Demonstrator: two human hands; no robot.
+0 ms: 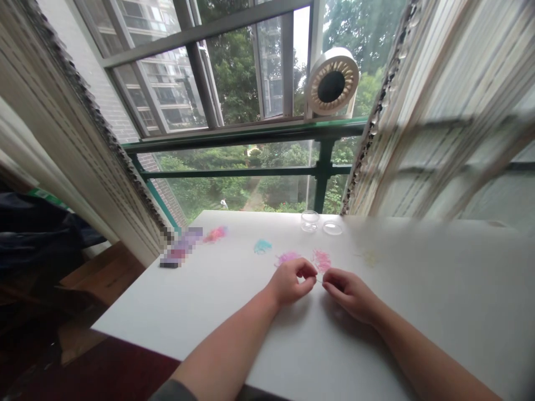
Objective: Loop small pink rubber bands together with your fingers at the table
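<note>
One white table (167, 317), its near edge toward the person. Over it, two bare hands, close together but apart. Left hand (290, 281): thumb and fingertips brought together, pinching one end of a thin strand (319, 280). Right hand (353, 292): fingers curled, thumb and fingertip pinched at the strand's other end. The strand spanned the small gap between them, above the tabletop; its material could not be told.

Just beyond the hands, small loose heaps: one purple (288, 257), partly behind the left hand; one pink pile (321, 260), to its right. Farther right, a faint yellowish scatter (370, 257). To the left, one turquoise heap (263, 246); at far left, one red-orange heap (215, 234), beside a pixelated purple item (181, 247).

Near the far edge, one clear round container (310, 221), with a clear flat disc (332, 228) to its right. Beyond, a green railing (234, 173), a round white fan (333, 82) and trees.
</note>
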